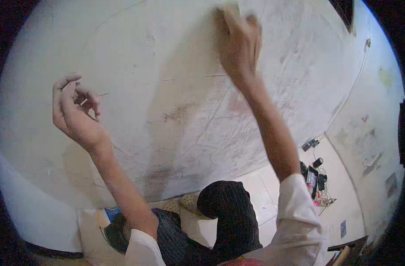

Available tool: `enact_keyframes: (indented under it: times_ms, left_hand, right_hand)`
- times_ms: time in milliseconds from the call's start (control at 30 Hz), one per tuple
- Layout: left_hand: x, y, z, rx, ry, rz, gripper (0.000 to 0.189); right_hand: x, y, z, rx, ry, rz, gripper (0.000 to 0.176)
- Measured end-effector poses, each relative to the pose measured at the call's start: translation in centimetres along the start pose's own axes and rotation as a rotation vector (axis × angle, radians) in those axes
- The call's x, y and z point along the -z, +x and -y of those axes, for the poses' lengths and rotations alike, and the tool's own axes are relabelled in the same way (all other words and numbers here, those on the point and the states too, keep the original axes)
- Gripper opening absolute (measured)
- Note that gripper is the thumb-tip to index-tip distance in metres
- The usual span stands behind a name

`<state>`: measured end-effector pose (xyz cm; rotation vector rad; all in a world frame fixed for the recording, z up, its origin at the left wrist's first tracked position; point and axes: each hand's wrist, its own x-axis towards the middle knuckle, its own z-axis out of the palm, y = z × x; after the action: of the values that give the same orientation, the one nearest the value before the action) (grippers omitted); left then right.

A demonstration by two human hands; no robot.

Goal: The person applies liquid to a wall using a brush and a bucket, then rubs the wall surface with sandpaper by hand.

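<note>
In the head view, my right hand (pixel 241 48) is raised against a stained, cracked white wall (pixel 131 57). Its fingers are bent and pressed together, and motion blurs them. Whatever they grip, if anything, is hidden or too smeared to name. A dark shadow falls on the wall just left of this hand. Farther left and lower, my left hand (pixel 78 104) is held up in front of the wall with loosely curled fingers. Gaps show between them, and nothing is visible in the grasp. Pale dust seems to coat its fingertips.
Below are my knees in dark ribbed trousers (pixel 229 213) and the tiled floor (pixel 257 188). A cluster of small black items and cables (pixel 316 179) lies by the right wall (pixel 370 133). A blue and yellow item (pixel 108 217) is at lower left.
</note>
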<state>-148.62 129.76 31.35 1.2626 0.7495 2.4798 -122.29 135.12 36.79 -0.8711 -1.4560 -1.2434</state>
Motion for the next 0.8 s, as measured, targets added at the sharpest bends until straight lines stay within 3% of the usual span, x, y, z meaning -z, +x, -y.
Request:
enact_keyframes:
  times_ms: [67, 133, 167, 233, 300, 333, 367, 433, 467, 633, 667, 800]
  left_hand:
    - [0.1, 0.0, 0.3, -0.015, 0.016, -0.011, 0.016]
    - [0.1, -0.1, 0.4, -0.023, 0.017, -0.011, 0.016]
    - [0.2, -0.2, 0.4, -0.038, 0.014, -0.015, 0.016]
    - [0.8, -0.1, 0.2, -0.031, 0.008, -0.016, 0.017]
    - [1.2, 0.1, 0.0, -0.028, 0.007, -0.008, 0.018]
    - [1.3, 0.1, -0.1, -0.037, 0.004, -0.002, 0.018]
    - [1.5, 0.1, -0.3, -0.046, 0.005, 0.003, 0.018]
    - [1.6, 0.1, -0.1, -0.059, 0.014, -0.008, 0.018]
    - [1.4, 0.4, 0.0, -0.073, 0.014, 0.001, 0.018]
    - [0.9, 0.3, -1.0, -0.01, -0.068, 0.006, 0.018]
    - [0.8, 0.2, -1.0, -0.021, -0.072, -0.016, 0.018]
    - [0.5, 0.1, -0.8, -0.044, -0.018, -0.01, 0.018]
  right_hand:
    - [-0.6, 3.6, -0.7, 0.041, 0.13, -0.102, 0.012]
    - [0.9, 4.6, 0.1, -0.018, 0.217, 0.024, 0.011]
    - [-0.1, 2.8, -0.5, -0.013, 0.198, 0.035, 0.028]
    - [1.0, -1.9, 0.6, -0.032, 0.034, 0.037, 0.017]
    - [3.0, -7.3, 1.4, -0.165, 0.117, 0.206, 0.022]
    - [3.7, -10.6, 1.2, -0.167, 0.094, 0.288, 0.023]
    - [3.3, -13.4, 0.9, -0.097, 0.036, 0.215, 0.021]
    - [4.7, -13.5, 1.4, -0.092, 0.034, 0.272, 0.019]
    - [4.8, -13.1, 1.4, -0.1, 0.015, 0.323, 0.017]
    - [0.8, -2.5, -0.5, 0.041, -0.032, 0.031, 0.012]
    - [1.1, 0.3, -0.5, 0.091, -0.057, 0.06, 0.013]
    - [2.0, 6.2, 0.0, -0.089, 0.168, 0.122, 0.017]
